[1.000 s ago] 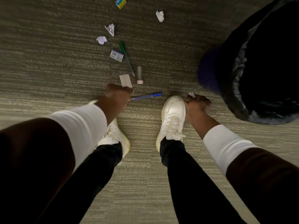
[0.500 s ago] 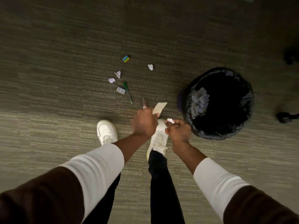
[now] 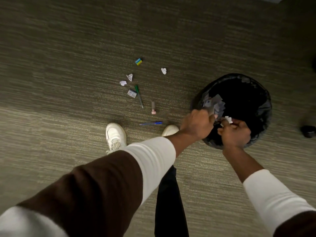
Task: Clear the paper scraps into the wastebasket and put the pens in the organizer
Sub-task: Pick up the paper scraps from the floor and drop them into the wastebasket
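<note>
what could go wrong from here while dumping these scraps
The paper slip in the left hand hangs at the wastebasket rim, so it may flutter onto the carpet. The crumpled scrap in the right hand is over the opening. The blue pen lies just before the right shoe; a step could crush it.

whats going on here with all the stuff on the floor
A person is clearing litter off the carpet. Both hands are at the wastebasket: the left hand holds a flat paper slip, and the right hand pinches a crumpled scrap. Neither piece has been dropped yet. Other scraps, a green pen and a blue pen lie on the carpet. No organizer is in view.
</note>
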Tool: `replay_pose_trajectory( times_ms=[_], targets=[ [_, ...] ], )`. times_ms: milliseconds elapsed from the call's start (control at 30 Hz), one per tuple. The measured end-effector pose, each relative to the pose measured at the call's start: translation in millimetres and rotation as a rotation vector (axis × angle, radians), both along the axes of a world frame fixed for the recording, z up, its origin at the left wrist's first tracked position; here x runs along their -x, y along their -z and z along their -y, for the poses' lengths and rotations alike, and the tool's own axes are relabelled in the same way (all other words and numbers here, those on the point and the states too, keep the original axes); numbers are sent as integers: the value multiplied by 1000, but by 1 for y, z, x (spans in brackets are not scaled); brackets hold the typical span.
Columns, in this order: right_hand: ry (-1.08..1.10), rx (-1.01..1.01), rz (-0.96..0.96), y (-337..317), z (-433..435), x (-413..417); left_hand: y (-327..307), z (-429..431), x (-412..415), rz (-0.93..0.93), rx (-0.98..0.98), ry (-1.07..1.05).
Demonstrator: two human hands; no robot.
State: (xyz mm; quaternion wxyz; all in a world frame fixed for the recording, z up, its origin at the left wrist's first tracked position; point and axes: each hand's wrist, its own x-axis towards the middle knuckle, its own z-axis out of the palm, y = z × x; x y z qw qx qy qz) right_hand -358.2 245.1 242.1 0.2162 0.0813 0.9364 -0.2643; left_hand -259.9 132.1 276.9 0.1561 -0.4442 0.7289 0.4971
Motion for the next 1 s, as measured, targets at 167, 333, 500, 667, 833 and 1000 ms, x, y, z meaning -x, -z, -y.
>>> replay_pose_trajectory(
  times_ms=[167,333,500,667,833,1000],
  targets=[
    [-63,-2,-54,-3,7,12,19,6,-35,27,36,-36],
    [-363,100,-112,-12,45,-15,46,43,-108,113,76,-117],
    [-645,258,-42,11,115,-55,85,94,-177,289,166,-137],
    [-1146,70,-55,70,192,-73,133,134,-217,409,183,-97],
    [-1292,-207,1,165,266,-64,211,173,-230,295,387,12],
    [-1232,-198,-49,247,314,-36,286,202,-238,133,598,386]
  ],
)
